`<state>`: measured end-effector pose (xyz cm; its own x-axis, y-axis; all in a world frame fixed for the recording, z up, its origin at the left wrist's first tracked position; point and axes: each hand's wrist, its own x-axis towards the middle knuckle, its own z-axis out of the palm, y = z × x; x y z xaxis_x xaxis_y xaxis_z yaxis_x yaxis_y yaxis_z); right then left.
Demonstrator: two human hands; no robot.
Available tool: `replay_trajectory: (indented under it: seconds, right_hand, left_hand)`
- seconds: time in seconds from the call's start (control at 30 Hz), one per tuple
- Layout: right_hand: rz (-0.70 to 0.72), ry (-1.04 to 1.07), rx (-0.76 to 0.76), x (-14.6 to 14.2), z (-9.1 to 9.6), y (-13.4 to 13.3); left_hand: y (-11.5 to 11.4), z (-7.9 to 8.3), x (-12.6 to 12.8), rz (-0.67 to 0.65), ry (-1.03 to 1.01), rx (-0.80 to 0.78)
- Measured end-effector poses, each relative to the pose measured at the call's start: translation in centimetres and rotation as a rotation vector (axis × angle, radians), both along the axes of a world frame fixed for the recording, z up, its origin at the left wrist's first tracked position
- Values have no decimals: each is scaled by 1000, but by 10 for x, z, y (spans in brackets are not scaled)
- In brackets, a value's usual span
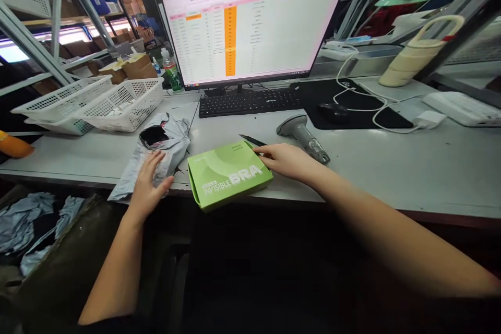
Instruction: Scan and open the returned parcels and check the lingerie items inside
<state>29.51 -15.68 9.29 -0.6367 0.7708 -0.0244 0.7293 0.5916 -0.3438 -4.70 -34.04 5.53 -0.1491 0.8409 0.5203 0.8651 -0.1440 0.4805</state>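
Boxes x1 green (229, 173), R hand (287, 160) touching, L hand (148, 185) on 1 mailer bag (164, 148)

The right hand (287, 160) touches the green box (228, 174) at the near table (391, 167) edge; the left hand (148, 185) rests flat on the grey bag (164, 148).

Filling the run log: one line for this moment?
left hand: flat on grey mailer bag | right hand: touching green box edge | scanner: lying beside right hand
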Motion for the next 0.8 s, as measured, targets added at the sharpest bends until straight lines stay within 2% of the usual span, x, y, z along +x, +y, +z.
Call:
replay_trajectory:
  seconds: [0.1, 0.17, 0.27, 0.33, 0.4, 0.57, 0.7, 0.8]
  right_hand:
    - [-36, -10, 13, 5, -1, -4]
    - [-26, -16, 47, 6, -2, -7]
    - [108, 19, 80, 5, -6, -13]
    - [190, 56, 88, 3, -8, -18]
    - [232, 75, 78, 2, -6, -24]
    - [249, -1, 49, -4, 8, -36]
    - [268, 28, 35, -7, 17, -36]
    - [280, 53, 40, -7, 22, -35]
  left_hand:
    - [-11, 2, 41, -130, 99, -40]
    - [-15, -2, 59, -134, 177, -64]
    - [-13, -10, 72, -92, 250, -124]
    - [-7, -9, 75, -70, 288, -170]
    - [2, -1, 77, -87, 347, -217]
    - [38, 27, 81, -296, 394, -364]
    - [63, 39, 70, -418, 272, -432]
    - [74, 42, 53, -309, -40, -371]
